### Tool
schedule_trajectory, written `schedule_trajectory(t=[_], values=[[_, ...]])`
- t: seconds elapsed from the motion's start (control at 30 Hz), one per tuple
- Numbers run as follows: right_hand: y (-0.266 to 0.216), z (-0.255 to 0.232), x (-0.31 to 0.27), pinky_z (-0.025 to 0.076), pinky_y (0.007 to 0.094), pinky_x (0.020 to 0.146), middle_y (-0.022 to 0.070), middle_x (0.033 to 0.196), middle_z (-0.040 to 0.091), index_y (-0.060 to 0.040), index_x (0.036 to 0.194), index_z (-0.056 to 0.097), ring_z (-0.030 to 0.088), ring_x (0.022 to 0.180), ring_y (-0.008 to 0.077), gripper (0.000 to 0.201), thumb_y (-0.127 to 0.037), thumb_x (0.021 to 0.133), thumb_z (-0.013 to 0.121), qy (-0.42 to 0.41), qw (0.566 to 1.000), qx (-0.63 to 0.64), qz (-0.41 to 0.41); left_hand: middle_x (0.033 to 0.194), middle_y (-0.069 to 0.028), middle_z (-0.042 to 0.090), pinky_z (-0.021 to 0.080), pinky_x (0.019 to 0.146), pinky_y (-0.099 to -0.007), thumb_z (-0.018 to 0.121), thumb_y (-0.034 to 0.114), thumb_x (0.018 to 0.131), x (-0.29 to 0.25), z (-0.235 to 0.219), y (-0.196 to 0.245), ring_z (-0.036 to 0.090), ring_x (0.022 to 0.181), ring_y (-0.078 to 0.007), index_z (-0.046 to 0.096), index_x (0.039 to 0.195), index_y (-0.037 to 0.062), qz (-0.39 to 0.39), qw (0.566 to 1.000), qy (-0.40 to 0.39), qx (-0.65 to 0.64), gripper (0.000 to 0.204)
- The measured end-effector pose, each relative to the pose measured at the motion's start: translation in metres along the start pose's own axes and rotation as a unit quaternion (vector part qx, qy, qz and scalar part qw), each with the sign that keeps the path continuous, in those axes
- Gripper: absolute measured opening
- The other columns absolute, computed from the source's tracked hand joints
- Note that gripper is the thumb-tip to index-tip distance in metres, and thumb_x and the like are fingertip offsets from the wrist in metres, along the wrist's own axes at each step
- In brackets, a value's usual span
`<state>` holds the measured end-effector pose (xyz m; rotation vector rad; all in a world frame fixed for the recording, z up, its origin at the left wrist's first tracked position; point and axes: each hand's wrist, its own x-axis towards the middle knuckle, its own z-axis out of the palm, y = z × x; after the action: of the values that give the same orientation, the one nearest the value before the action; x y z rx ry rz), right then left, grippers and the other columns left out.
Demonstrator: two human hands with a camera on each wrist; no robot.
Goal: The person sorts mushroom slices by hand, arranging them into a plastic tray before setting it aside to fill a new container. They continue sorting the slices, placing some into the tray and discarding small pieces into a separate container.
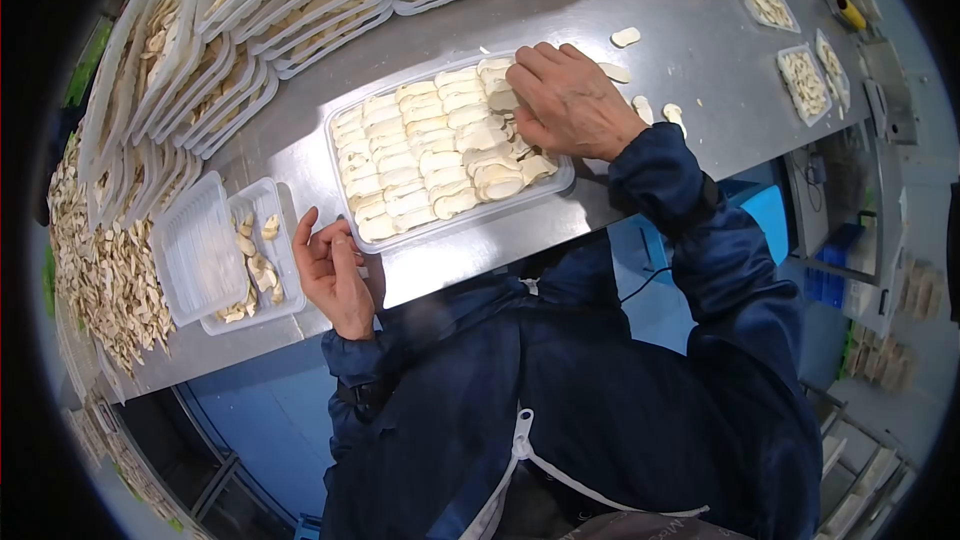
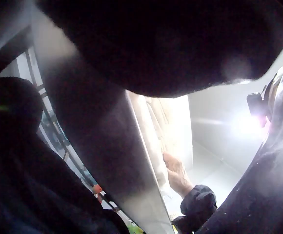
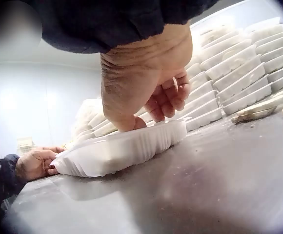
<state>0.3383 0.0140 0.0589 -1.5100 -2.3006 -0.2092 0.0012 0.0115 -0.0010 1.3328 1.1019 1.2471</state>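
Observation:
Rows of pale, overlapping mushroom-like slices [image 1: 420, 145] fill a clear plastic tray [image 1: 478, 214] in the head view. Over the tray's right end, my right hand [image 1: 575, 100] reaches down with bent fingers; its fingertips are hidden among the slices. From the right wrist view, the right hand [image 3: 146, 78] has its thumb down inside the rim of the tray [image 3: 127, 151]; whether it pinches a slice cannot be seen. My left hand [image 1: 335, 275] is beside the tray's near left corner, fingers loosely curled and holding nothing. It also shows as the left hand [image 3: 36, 163] by the tray's far end.
Stacked filled trays [image 1: 310, 0] line the back left of the metal table [image 1: 700, 70]. Left are a pile of slices [image 1: 115, 290], an empty tray [image 1: 200, 250] and a part-filled tray [image 1: 285, 310]. Loose slices [image 1: 626, 37] lie right of the main tray, with small filled trays [image 1: 803, 85] beyond.

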Motion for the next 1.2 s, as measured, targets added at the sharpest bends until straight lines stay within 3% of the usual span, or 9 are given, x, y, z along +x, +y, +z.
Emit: schedule_trajectory(t=[0.1,0.2,0.27,0.37,0.47,0.6,0.7,1.1,1.2], values=[[-0.001,-0.007,0.0,0.044,0.0391,0.075,0.0116,0.086,0.051,-0.0029,0.085,0.052,0.054,0.083,0.0284,0.02,-0.013,0.074,0.064,-0.01,1.0,-0.003,0.012,0.1,-0.0086,0.065,0.042,0.063,-0.0172,0.054,0.003,0.098,0.0,0.001,0.001,0.051,0.072,-0.005,0.043,0.137,-0.0021,0.001,1.0,0.001,0.002,0.041],[0.012,-0.023,-0.006,0.045,0.0401,0.075,0.0115,0.089,0.053,-0.0041,0.091,0.055,0.055,0.084,0.0302,0.021,-0.015,0.076,0.065,0.046,0.998,-0.004,0.041,0.1,-0.0084,0.065,0.042,0.063,-0.0173,0.054,0.003,0.098,0.0,0.0,0.001,0.051,0.072,-0.0046,0.043,0.137,-0.0022,-0.003,1.0,0.005,0.004,0.041],[0.041,-0.041,-0.023,0.046,0.0418,0.073,0.0122,0.091,0.056,-0.0052,0.097,0.058,0.057,0.084,0.0329,0.023,-0.017,0.078,0.066,0.091,0.991,-0.029,0.096,0.1,-0.0082,0.066,0.042,0.063,-0.018,0.054,0.003,0.097,0.0,0.001,0.001,0.051,0.072,-0.004,0.043,0.137,-0.0026,-0.008,1.0,0.008,0.004,0.041],[0.086,-0.058,-0.059,0.048,0.0439,0.079,0.0128,0.092,0.06,-0.0026,0.098,0.062,0.06,0.09,0.0338,0.024,-0.016,0.078,0.065,-0.034,0.951,-0.105,0.29,0.1,-0.0079,0.066,0.042,0.063,-0.0176,0.054,0.003,0.097,0.0,0.0,0.0,0.051,0.072,-0.0036,0.043,0.137,-0.002,-0.007,1.0,0.003,-0.003,0.041],[0.094,-0.054,-0.086,0.049,0.0436,0.077,0.0134,0.097,0.061,-0.0033,0.101,0.06,0.061,0.088,0.0356,0.024,-0.016,0.081,0.064,-0.142,0.955,-0.061,0.254,0.1,-0.0072,0.066,0.041,0.063,-0.017,0.054,0.003,0.097,0.0,0.0,-0.003,0.051,0.072,-0.0033,0.044,0.137,-0.0011,-0.007,1.0,0.007,-0.012,0.041],[0.061,-0.043,-0.072,0.05,0.0433,0.082,0.0153,0.096,0.063,0.0009,0.098,0.062,0.061,0.095,0.0336,0.023,-0.014,0.08,0.062,-0.047,0.964,-0.005,0.261,0.099,-0.0063,0.066,0.041,0.063,-0.0165,0.054,0.003,0.097,0.0,0.001,0.0,0.051,0.071,-0.0034,0.044,0.137,-0.0004,-0.012,1.0,0.012,0.003,0.041],[0.065,-0.031,-0.068,0.05,0.0436,0.082,0.0159,0.096,0.063,0.0017,0.096,0.061,0.061,0.095,0.034,0.022,-0.014,0.08,0.062,-0.089,0.955,-0.013,0.282,0.098,-0.006,0.065,0.041,0.062,-0.0165,0.054,0.003,0.097,0.002,0.0,-0.001,0.052,0.071,-0.0036,0.044,0.136,-0.0003,-0.003,1.0,0.007,0.003,0.04],[0.081,-0.026,-0.069,0.048,0.0437,0.071,0.0163,0.088,0.061,-0.0002,0.087,0.056,0.06,0.08,0.037,0.022,-0.018,0.075,0.063,-0.097,0.946,0.017,0.31,0.099,-0.0068,0.066,0.041,0.062,-0.0172,0.053,0.004,0.098,0.001,0.0,0.0,0.051,0.072,-0.0036,0.044,0.137,-0.0012,-0.003,1.0,0.008,0.022,0.041],[0.07,-0.031,-0.064,0.047,0.0435,0.071,0.0154,0.086,0.059,-0.0006,0.087,0.055,0.058,0.08,0.0362,0.022,-0.016,0.076,0.064,-0.038,0.96,0.03,0.274,0.1,-0.0068,0.066,0.041,0.063,-0.0173,0.053,0.004,0.098,0.0,0.0,0.0,0.051,0.073,-0.0037,0.043,0.137,-0.0015,0.0,1.0,0.005,0.011,0.041]])
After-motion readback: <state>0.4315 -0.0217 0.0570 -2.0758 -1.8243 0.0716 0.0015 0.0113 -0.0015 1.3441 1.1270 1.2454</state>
